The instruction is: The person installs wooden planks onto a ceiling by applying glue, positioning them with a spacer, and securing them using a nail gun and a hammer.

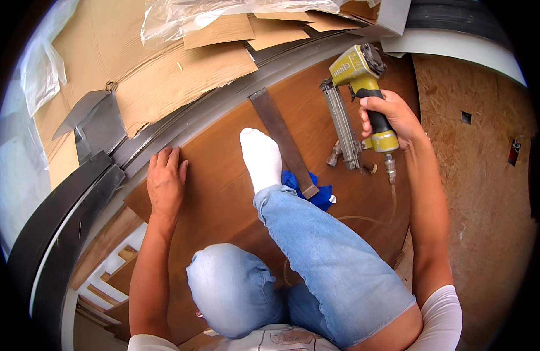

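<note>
My right hand (393, 117) is wrapped round the black grip of a yellow pneumatic nail gun (352, 65), its metal magazine pointing down beside the grip. A thin air hose (394, 202) runs from the fitting at the grip's base. Fingers stretched out, my left hand (166, 182) lies flat at the far left edge of the brown wooden panel (217, 158). A dark flat metal bar (281, 134) lies on the panel, its near end over a blue cloth (322, 198). Metal hose fittings (334, 153) lie just behind the magazine, partly hidden.
My white-socked foot (260, 157) rests on the panel. Torn cardboard (176, 82) and clear plastic sheeting (182, 23) lie beyond a grey metal rail (205, 102). Black curved trim (71, 216) stands at left. Chipboard (469, 175) with a dark square hole (466, 118) lies at right.
</note>
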`<state>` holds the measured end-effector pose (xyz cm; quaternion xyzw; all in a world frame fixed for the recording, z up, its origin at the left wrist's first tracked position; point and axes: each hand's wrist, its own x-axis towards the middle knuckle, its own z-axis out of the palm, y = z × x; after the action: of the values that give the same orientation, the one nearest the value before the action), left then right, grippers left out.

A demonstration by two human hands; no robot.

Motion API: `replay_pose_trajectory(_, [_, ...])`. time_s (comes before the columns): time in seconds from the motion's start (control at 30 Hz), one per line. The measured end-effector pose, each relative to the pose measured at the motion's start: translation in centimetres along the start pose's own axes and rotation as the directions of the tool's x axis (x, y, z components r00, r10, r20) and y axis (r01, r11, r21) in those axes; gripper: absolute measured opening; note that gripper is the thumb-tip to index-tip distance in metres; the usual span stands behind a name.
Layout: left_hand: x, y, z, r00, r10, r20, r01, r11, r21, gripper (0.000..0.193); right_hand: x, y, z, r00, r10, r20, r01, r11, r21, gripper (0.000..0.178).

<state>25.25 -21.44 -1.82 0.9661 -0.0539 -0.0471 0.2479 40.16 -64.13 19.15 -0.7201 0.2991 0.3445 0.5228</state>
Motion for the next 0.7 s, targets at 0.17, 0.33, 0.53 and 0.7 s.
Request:
replay_pose_trajectory(0.17, [0.5, 0.6, -0.1, 0.968, -0.249, 0.041, 0.249, 0.969, -0.002, 0.04, 1.4, -0.3, -1.1, 0.996, 0.075, 0.051, -0.08, 0.992, 0.1, 0.02])
replay_pose_trajectory(0.33, [1.0, 0.9, 0.7, 0.943, -0.334, -0.006, 0.333, 0.943, -0.018, 0.035, 2.9, -1.3, -1.0, 0.995, 0.1, 0.028, -0.102, 0.989, 0.104, 0.038])
replay_pose_trajectory(0.53, [1.4, 0.7, 0.8, 0.939, -0.342, 0.025, 0.342, 0.939, -0.012, 0.034, 4.8, -2.7, 0.1, 0.991, 0.104, 0.079, -0.113, 0.986, 0.119, 0.068])
replay_pose_trajectory(0.7, [1.6, 0.4, 0.7, 0.911, -0.403, 0.09, 0.408, 0.912, -0.036, 0.035, 5.9, -4.2, 1.0, 0.979, 0.193, 0.071, -0.197, 0.979, 0.058, 0.072])
